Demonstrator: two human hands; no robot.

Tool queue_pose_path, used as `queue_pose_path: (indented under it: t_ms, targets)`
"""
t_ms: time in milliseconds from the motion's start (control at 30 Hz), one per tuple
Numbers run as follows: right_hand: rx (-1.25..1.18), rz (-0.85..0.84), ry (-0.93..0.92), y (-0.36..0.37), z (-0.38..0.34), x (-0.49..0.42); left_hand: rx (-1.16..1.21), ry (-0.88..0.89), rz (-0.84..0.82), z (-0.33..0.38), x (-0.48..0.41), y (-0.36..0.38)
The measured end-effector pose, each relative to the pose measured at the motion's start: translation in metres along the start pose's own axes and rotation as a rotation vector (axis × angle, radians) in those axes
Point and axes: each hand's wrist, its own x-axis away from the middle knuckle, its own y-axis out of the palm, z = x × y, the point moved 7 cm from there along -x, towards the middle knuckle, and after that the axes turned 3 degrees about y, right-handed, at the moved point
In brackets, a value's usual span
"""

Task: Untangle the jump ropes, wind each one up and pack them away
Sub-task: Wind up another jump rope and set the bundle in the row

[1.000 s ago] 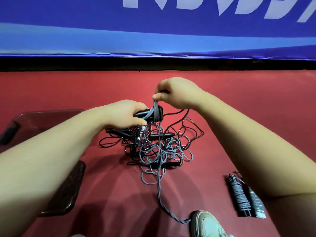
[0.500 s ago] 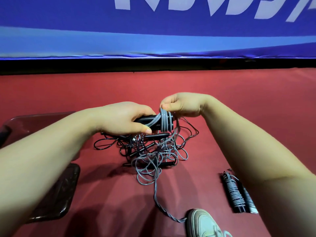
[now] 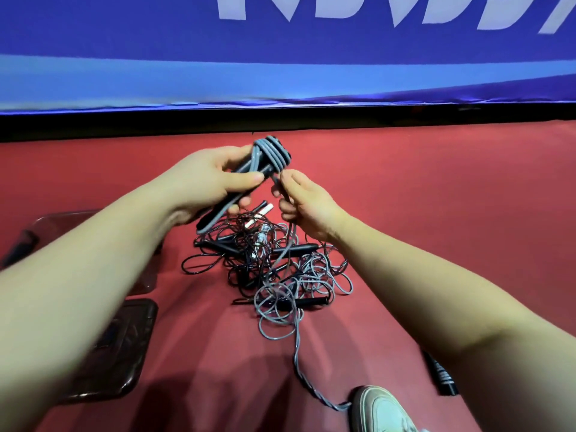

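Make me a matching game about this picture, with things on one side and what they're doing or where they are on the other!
Things:
1. left hand
2. right hand
3. shoe
4. tangled pile

Places or states:
A. lies on the red floor, below both hands
B. grips the black handles
C. at the bottom edge of the picture
D. pinches the grey rope

Pairs: 1-B, 2-D, 3-C, 4-A
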Motion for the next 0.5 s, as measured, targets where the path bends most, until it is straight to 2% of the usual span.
queue_pose_path:
  t_ms: [67,167,233,333,400,433,500]
  targets:
    - [0.045,0.036,-0.046,-0.007,0.006,0.000,0.089,-0.016,0.041,0.000,-0.001,-0.013]
    - [0.324,0.034,0.000,-0.014,0.026,0.002,0.135,-0.002,0.061,0.001,-0.001,-0.027]
    - [0.547,-0.017,0.138,-0.021,0.049,0.004,0.145,-0.006,0.103,0.000,-0.003,-0.035]
    - [1.085,-0.196,0.467,-0.053,0.086,0.010,0.106,-0.032,0.171,-0.005,-0.006,-0.042]
    - [1.039,-0.182,0.694,-0.076,0.089,0.019,0.006,-0.060,0.211,-0.013,-0.006,-0.046]
    - [0.938,-0.104,0.705,-0.084,0.080,0.020,-0.019,-0.067,0.224,-0.017,-0.006,-0.047]
    - [0.721,0.157,0.544,-0.103,0.046,0.009,-0.006,-0.084,0.256,-0.023,-0.005,-0.054]
